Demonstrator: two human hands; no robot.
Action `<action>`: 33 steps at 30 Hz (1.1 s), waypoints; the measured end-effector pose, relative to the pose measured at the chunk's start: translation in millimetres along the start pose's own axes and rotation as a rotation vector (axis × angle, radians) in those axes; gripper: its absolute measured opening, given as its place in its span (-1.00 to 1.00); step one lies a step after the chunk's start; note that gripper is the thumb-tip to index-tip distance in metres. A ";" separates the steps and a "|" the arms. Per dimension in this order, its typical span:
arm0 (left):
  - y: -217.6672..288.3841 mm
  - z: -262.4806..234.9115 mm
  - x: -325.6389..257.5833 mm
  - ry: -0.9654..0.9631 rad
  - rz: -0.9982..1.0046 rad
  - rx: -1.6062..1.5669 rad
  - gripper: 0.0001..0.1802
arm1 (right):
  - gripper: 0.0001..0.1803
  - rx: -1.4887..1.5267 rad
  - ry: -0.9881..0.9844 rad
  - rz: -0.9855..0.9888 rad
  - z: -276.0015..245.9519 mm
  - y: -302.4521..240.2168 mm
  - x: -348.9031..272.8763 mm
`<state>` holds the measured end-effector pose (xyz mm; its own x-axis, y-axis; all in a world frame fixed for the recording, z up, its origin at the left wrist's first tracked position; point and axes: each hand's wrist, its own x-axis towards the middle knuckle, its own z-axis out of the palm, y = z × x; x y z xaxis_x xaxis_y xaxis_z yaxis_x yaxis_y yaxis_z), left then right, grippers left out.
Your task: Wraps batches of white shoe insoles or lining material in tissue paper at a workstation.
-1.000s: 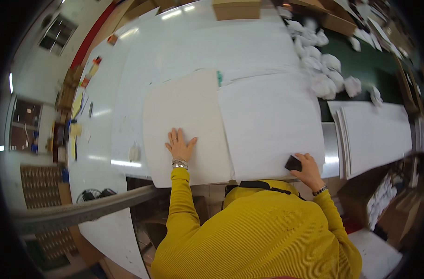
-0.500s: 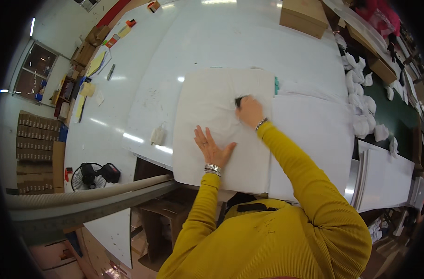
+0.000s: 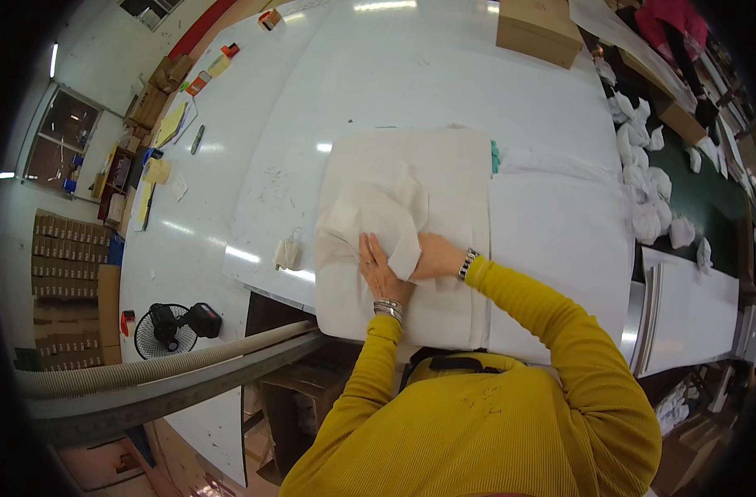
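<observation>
I logged a thin, crumpled sheet of white tissue paper [image 3: 376, 219] lying on top of a thick stack of cream-white fabric sheets [image 3: 411, 240], on the stack's left half, near the front edge of the long glossy white worktable [image 3: 378, 83]. The tissue was partly lifted and folded over itself, its lower corner draped across the hands.

The left hand [image 3: 380, 269] lay flat with fingers spread narrowly, palm down on the tissue and the stack beneath; silver bangles showed at the wrist. The right hand [image 3: 434, 257] reached in from the right, just beside the left, touching the tissue's lower edge. Its fingers were tucked under the paper, so I could not tell whether it pinched the sheet or only pressed on it. Both sleeves were mustard-yellow knit.

Just right of the cream stack sat a second stack of brighter white sheets [image 3: 560, 240], edges touching or nearly so. A small teal scrap [image 3: 495, 156] peeked out between the two at the far side. Left of the stack, on the table, lay a small pale tag with a string [image 3: 287, 251].

Farther out: a brown cardboard box [image 3: 538, 31] at the table's far edge, a scatter of bunched white bundles [image 3: 643, 190] along the right, a black desk fan [image 3: 177, 326] below the table's left corner, and a grey hose [image 3: 162, 369] running along the front.
</observation>
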<state>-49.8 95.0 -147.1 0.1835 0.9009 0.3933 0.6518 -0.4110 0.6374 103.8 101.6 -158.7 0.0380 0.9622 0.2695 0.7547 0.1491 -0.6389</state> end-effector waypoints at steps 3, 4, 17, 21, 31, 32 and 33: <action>-24.0 -1.9 -5.8 -0.148 0.124 0.311 -0.46 | -0.53 0.126 -0.402 0.088 -69.1 -41.3 -21.7; -24.1 0.0 1.6 -0.164 0.137 0.305 -0.46 | -0.53 0.162 -0.341 0.084 -94.8 -26.3 -35.0; -61.9 8.8 163.3 -0.542 0.001 0.612 -0.55 | -0.52 -0.271 0.057 0.805 -224.6 -12.5 -328.1; 83.2 37.8 142.6 -0.210 0.169 -0.704 -0.69 | -0.45 -0.418 0.186 0.739 -193.4 -12.7 -358.9; 225.1 112.0 -147.7 -0.781 0.921 -0.096 -0.56 | -0.56 -0.378 0.273 0.679 -185.4 -1.6 -364.7; 226.1 96.1 -151.9 -0.787 0.843 -0.148 -0.56 | -0.56 -0.363 0.269 0.699 -183.9 -5.1 -366.2; 230.3 93.7 -142.4 -0.796 0.897 -0.190 -0.57 | -0.56 -0.365 0.277 0.702 -185.8 -4.2 -366.1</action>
<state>143.1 -114.8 -118.3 0.9585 0.0917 0.2700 -0.0450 -0.8865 0.4606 208.4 -293.6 -120.9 0.7018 0.7061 0.0938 0.6585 -0.5930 -0.4634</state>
